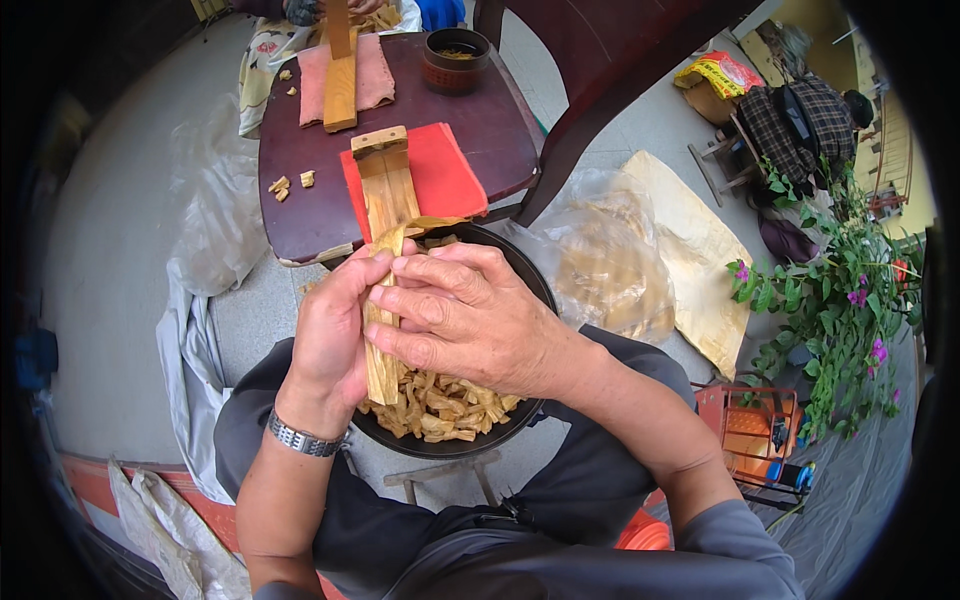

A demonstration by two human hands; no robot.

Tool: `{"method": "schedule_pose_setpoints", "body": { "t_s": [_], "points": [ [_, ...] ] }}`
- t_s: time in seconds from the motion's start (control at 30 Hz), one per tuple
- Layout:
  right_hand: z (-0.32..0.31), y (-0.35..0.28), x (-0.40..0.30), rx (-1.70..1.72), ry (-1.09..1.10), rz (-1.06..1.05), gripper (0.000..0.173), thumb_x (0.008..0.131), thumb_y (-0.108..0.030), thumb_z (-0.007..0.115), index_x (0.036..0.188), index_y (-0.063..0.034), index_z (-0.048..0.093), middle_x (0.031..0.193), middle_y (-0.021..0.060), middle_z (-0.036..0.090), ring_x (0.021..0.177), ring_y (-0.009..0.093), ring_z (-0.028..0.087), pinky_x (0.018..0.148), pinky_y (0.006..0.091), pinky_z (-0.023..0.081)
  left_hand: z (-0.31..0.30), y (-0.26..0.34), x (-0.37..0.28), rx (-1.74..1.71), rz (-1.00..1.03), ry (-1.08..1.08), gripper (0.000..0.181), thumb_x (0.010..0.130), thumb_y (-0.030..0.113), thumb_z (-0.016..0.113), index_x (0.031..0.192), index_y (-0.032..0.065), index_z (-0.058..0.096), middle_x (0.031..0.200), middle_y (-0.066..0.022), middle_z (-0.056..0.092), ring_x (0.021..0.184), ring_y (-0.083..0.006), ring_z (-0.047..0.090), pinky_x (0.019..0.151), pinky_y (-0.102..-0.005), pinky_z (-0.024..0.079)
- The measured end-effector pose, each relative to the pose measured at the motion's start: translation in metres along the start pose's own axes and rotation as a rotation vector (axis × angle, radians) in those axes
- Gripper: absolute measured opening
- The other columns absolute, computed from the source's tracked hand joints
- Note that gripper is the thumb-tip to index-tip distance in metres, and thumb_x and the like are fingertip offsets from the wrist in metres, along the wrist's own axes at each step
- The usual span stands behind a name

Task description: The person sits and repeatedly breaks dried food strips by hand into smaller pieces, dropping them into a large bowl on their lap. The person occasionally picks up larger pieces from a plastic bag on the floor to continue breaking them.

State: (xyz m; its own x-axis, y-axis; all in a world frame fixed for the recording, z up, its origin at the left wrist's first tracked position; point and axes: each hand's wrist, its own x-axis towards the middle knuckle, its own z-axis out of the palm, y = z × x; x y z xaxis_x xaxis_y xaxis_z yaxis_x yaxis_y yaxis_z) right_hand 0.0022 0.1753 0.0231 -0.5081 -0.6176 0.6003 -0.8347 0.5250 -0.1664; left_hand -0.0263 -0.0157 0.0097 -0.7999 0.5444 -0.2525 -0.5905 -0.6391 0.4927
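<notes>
A long yellowish strip of dried plant material runs lengthwise between my two hands, its top end bent over to the right. My left hand, with a metal-band wristwatch on the wrist, grips it from the left, thumb near the top. My right hand lies across from the right, fingertips on the strip. Beneath them a round black pan holds many short pieces of the same tan material. A narrow wooden board with a raised end block points towards me on a red cloth; my hands cover its near end.
A dark red stool or chair seat bears small scraps, a pink cloth, another wooden board and a dark container. Another person's hands show beyond. Right are a filled plastic bag, a flowering plant and a seated person.
</notes>
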Motion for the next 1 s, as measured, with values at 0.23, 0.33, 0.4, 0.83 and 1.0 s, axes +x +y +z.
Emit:
{"method": "schedule_pose_setpoints", "body": {
  "t_s": [0.23, 0.33, 0.4, 0.83, 1.0],
  "points": [
    [0.001, 0.001, -0.001, -0.065, -0.012, -0.022, 0.030, 0.082, -0.019, 0.067, 0.111, -0.0193, 0.072, 0.121, -0.0030, 0.066, 0.125, 0.019, 0.057, 0.109, 0.0438, 0.039, 0.003, -0.004, -0.001, -0.029, -0.001, 0.001, 0.026, 0.105, 0.017, 0.046, 0.120, -0.0005, 0.060, 0.112, -0.0094, 0.066, 0.102, -0.0181, 0.067, 0.092, -0.0330, 0.056],
    [0.001, -0.005, 0.001, -0.026, -0.011, -0.019, 0.025, 0.080, -0.019, 0.069, 0.104, -0.0176, 0.071, 0.110, -0.0033, 0.068, 0.118, 0.018, 0.060, 0.107, 0.0428, 0.040, 0.000, -0.006, 0.001, 0.023, 0.001, 0.092, 0.022, 0.103, 0.016, 0.052, 0.116, -0.0002, 0.062, 0.108, -0.0086, 0.066, 0.097, -0.0175, 0.066, 0.090, -0.0323, 0.056],
    [-0.001, -0.004, 0.001, 0.030, 0.001, -0.012, 0.024, 0.079, -0.018, 0.069, 0.103, -0.0173, 0.071, 0.106, -0.0036, 0.068, 0.114, 0.018, 0.061, 0.106, 0.0430, 0.041, 0.003, -0.006, 0.001, 0.050, -0.019, 0.087, 0.022, 0.103, 0.014, 0.054, 0.117, -0.0005, 0.062, 0.109, -0.0084, 0.067, 0.099, -0.0173, 0.066, 0.091, -0.0322, 0.055],
    [-0.018, -0.005, -0.003, 0.604, 0.062, 0.352, 0.020, 0.088, -0.015, 0.077, 0.105, -0.0046, 0.073, 0.079, 0.0076, 0.064, 0.076, 0.026, 0.057, 0.076, 0.0382, 0.045, 0.009, -0.030, -0.009, 0.689, -0.257, -0.138, 0.026, 0.099, 0.013, 0.064, 0.121, -0.0005, 0.063, 0.096, -0.0073, 0.073, 0.083, -0.0137, 0.071, 0.072, -0.0281, 0.057],
    [-0.020, -0.003, -0.009, 0.438, 0.117, 0.473, 0.013, 0.092, -0.011, 0.072, 0.087, -0.0011, 0.065, 0.074, 0.0101, 0.058, 0.074, 0.028, 0.058, 0.067, 0.0378, 0.046, 0.020, -0.020, -0.009, 0.982, -0.375, -0.246, 0.012, 0.095, 0.008, 0.066, 0.103, 0.0000, 0.071, 0.087, -0.0055, 0.072, 0.081, -0.0144, 0.069, 0.074, -0.0301, 0.056]
  ]
}}
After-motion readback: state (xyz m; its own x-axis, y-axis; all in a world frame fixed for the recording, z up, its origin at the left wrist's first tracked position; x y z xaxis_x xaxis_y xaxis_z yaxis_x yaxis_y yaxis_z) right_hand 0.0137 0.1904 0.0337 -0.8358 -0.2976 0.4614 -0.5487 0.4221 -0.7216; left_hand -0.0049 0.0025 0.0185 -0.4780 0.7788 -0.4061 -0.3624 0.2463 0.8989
